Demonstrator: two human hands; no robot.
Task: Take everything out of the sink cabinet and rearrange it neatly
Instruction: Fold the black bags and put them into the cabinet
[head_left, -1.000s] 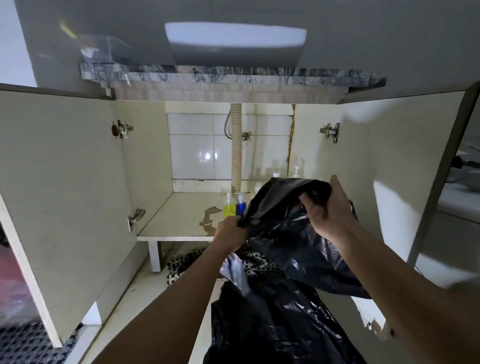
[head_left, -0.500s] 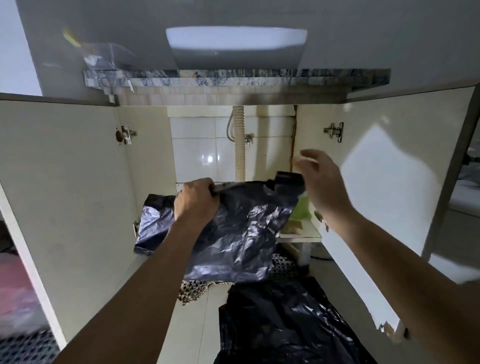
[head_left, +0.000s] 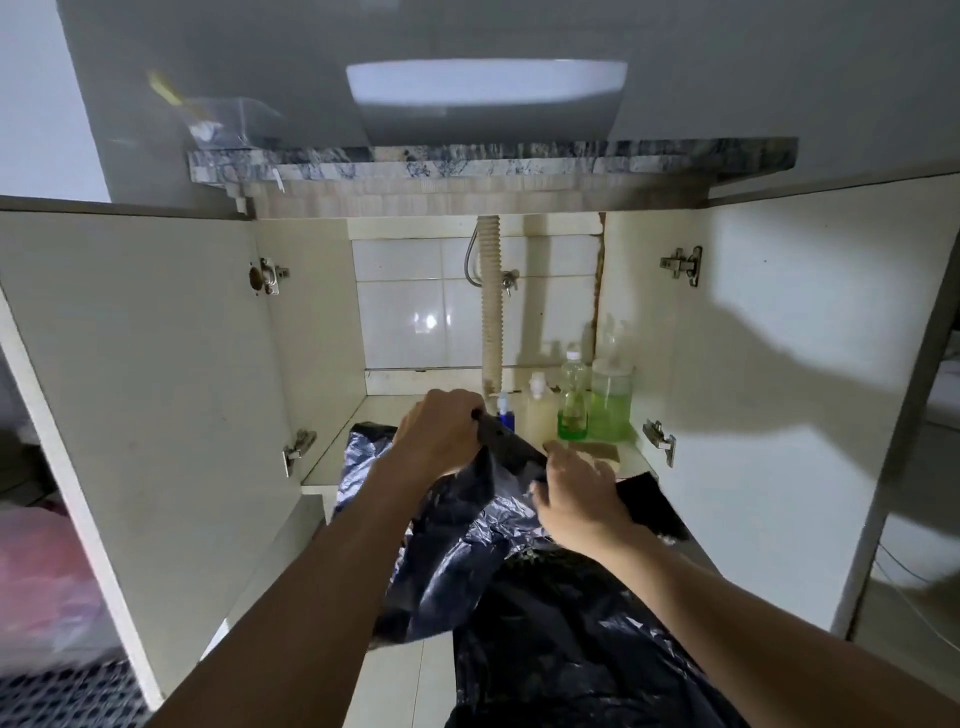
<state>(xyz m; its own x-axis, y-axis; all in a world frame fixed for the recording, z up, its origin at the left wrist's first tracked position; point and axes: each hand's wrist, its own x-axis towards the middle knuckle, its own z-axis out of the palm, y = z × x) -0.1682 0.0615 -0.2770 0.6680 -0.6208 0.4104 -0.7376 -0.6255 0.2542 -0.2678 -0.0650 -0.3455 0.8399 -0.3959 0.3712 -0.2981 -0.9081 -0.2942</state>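
The sink cabinet (head_left: 332, 332) stands open with both doors swung wide. A black plastic bag (head_left: 452, 540) hangs in front of the shelf edge. My left hand (head_left: 441, 436) grips its upper edge in a fist. My right hand (head_left: 579, 493) pinches the same bag a little lower and to the right. On the shelf at the back right stand a small blue pump bottle (head_left: 505, 413), a pale bottle (head_left: 540, 410), a green bottle (head_left: 572, 402) and a jar of green liquid (head_left: 610, 405). A brownish sponge (head_left: 597, 449) lies in front of them.
A second black bag (head_left: 571, 644) lies on the tiled floor below my arms. A corrugated drain hose (head_left: 491, 306) runs down the back wall. The left door (head_left: 130, 389) and right door (head_left: 789, 374) flank the opening. A pink bag (head_left: 41, 582) sits far left.
The bag has dropped from in front of the back wall to the shelf edge. Both hands moved down and closer together, and the bottles at the back right are uncovered.
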